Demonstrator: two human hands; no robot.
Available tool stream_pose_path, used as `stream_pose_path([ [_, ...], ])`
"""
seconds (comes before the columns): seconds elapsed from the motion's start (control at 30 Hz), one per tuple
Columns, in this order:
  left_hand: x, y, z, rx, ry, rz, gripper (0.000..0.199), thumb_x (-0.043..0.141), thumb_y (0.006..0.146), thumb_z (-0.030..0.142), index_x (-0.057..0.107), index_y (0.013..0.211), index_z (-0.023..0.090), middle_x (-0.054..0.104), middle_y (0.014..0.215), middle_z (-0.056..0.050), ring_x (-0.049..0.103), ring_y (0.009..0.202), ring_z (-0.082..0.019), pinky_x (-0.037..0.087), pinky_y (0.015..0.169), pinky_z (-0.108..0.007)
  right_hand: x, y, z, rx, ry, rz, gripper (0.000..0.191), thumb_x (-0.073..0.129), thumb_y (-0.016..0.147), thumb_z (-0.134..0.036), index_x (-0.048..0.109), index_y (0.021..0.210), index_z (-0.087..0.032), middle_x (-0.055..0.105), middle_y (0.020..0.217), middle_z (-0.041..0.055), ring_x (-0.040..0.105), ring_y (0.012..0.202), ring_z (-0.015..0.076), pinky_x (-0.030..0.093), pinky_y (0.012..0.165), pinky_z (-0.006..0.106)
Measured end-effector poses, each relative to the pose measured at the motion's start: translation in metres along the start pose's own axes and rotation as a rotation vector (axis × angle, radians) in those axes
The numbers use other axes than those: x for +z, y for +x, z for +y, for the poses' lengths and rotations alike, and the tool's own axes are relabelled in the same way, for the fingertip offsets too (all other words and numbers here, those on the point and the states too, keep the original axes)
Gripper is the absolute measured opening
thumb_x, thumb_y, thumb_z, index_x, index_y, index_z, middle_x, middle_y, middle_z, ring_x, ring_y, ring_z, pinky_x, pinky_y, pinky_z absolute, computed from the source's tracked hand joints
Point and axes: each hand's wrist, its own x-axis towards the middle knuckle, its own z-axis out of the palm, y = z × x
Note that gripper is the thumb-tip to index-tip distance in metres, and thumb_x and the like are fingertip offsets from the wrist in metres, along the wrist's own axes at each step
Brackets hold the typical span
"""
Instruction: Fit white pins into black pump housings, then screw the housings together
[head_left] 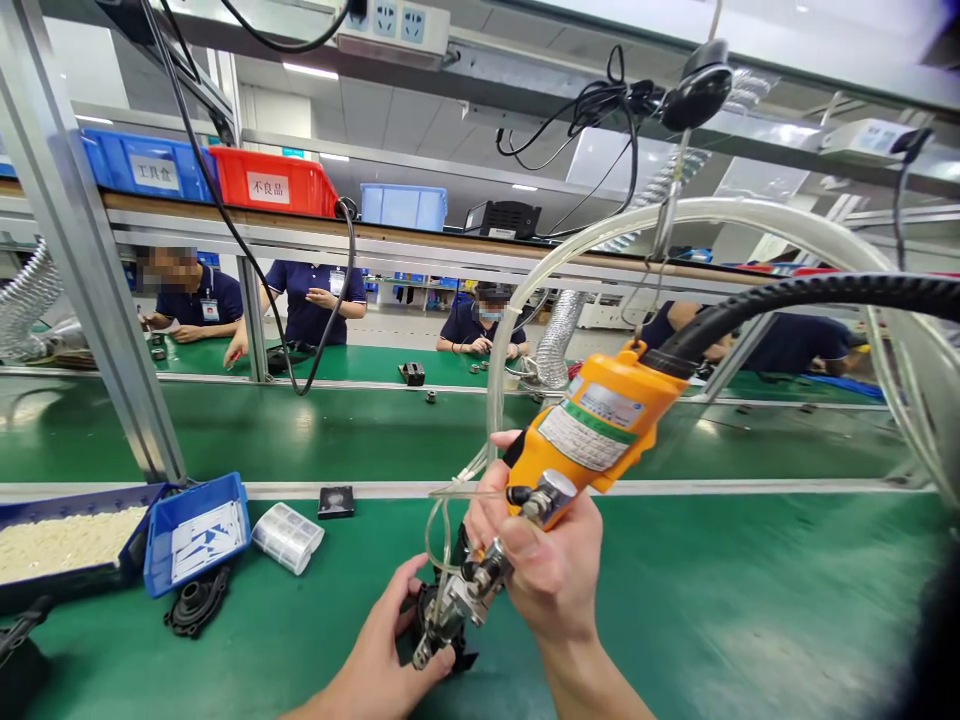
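My right hand (551, 560) is wrapped round an orange powered screwdriver (592, 420) with a metal nose and thin clear hoses. The tool is tilted, its nose pointing down and left. Under that nose is a black plastic part (427, 610) on the green bench, mostly hidden by the tool and fingers. My left hand (386, 640) grips this part from the left, with thumb and fingers on either side. Where exactly the tool's tip meets the part cannot be made out.
Left on the bench are a blue tray with white strips (206, 540), a bin of pale pieces (67, 540), a black round part (196, 602), a clear plastic case (289, 537) and a small black block (335, 501). A thick clear hose (499, 360) arches overhead. Several people sit opposite.
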Motion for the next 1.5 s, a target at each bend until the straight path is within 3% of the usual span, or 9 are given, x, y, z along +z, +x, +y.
stream_pose_path([
  [0.27, 0.0, -0.003, 0.01, 0.011, -0.006, -0.001, 0.094, 0.079, 0.084, 0.066, 0.041, 0.157, 0.022, 0.056, 0.147, -0.018, 0.052, 0.139, -0.041, 0.04, 0.12, -0.053, 0.005, -0.005, 0.012, 0.047, 0.142, -0.034, 0.061, 0.091, 0.076, -0.048, 0.056, 0.121, -0.026, 0.056, 0.083, -0.0021, 0.045, 0.054, 0.0111, 0.042, 0.046, 0.024],
  [0.5, 0.001, -0.003, 0.022, 0.067, -0.07, 0.003, 0.07, 0.083, 0.086, 0.053, 0.052, 0.14, 0.021, 0.065, 0.132, -0.014, 0.055, 0.137, -0.038, 0.044, 0.118, -0.05, 0.011, -0.017, 0.021, 0.103, 0.154, -0.051, 0.061, 0.092, 0.068, -0.019, 0.058, 0.118, -0.024, 0.06, 0.083, -0.0008, 0.054, 0.063, 0.0124, 0.053, 0.055, 0.021],
  [0.7, 0.001, -0.002, 0.019, 0.047, -0.111, 0.008, 0.07, 0.087, 0.084, 0.047, 0.054, 0.14, 0.023, 0.063, 0.141, -0.013, 0.053, 0.139, -0.037, 0.043, 0.118, -0.049, 0.018, -0.008, 0.014, 0.053, 0.073, -0.013, 0.05, 0.092, 0.064, -0.023, 0.059, 0.102, -0.022, 0.054, 0.071, -0.0046, 0.044, 0.05, 0.0096, 0.045, 0.043, 0.02],
  [0.8, 0.001, -0.002, 0.01, 0.014, -0.118, 0.012, 0.082, 0.088, 0.081, 0.048, 0.048, 0.148, 0.024, 0.061, 0.143, -0.014, 0.05, 0.141, -0.038, 0.041, 0.118, -0.05, 0.015, -0.005, 0.012, 0.099, 0.078, -0.013, 0.052, 0.092, 0.066, -0.03, 0.058, 0.105, -0.022, 0.054, 0.072, -0.0045, 0.043, 0.048, 0.0091, 0.043, 0.042, 0.021],
  [0.93, 0.0, -0.005, -0.011, -0.003, -0.042, -0.007, 0.104, 0.091, 0.074, 0.055, 0.038, 0.158, 0.024, 0.062, 0.133, -0.014, 0.059, 0.127, -0.038, 0.042, 0.115, -0.049, 0.0, 0.002, 0.002, 0.092, 0.221, -0.007, 0.059, 0.091, 0.074, -0.045, 0.056, 0.116, -0.023, 0.054, 0.076, -0.0035, 0.043, 0.047, 0.0089, 0.042, 0.042, 0.022],
  [1.07, -0.002, -0.007, -0.026, -0.06, 0.002, -0.055, 0.116, 0.092, 0.07, 0.055, 0.029, 0.163, 0.025, 0.06, 0.128, -0.011, 0.065, 0.11, -0.032, 0.048, 0.105, -0.044, -0.012, 0.011, -0.014, 0.015, 0.339, 0.035, 0.063, 0.089, 0.075, -0.055, 0.057, 0.119, -0.023, 0.045, 0.065, -0.0084, 0.035, 0.043, 0.0075, 0.039, 0.041, 0.021],
  [1.23, -0.002, -0.003, -0.014, -0.05, 0.02, -0.109, 0.105, 0.093, 0.066, 0.054, 0.046, 0.155, 0.022, 0.056, 0.141, -0.013, 0.056, 0.126, -0.039, 0.041, 0.112, -0.046, -0.01, 0.016, -0.01, 0.031, 0.345, 0.038, 0.062, 0.09, 0.076, -0.053, 0.056, 0.12, -0.025, 0.047, 0.066, -0.008, 0.035, 0.044, 0.007, 0.039, 0.041, 0.021],
  [1.5, -0.002, -0.002, -0.007, -0.038, 0.037, -0.151, 0.1, 0.088, 0.072, 0.056, 0.043, 0.154, 0.021, 0.06, 0.141, -0.015, 0.053, 0.129, -0.041, 0.037, 0.114, -0.051, -0.013, 0.021, 0.007, 0.001, 0.27, 0.047, 0.061, 0.092, 0.074, -0.051, 0.057, 0.117, -0.024, 0.051, 0.072, -0.0067, 0.043, 0.045, 0.0076, 0.041, 0.042, 0.02],
])
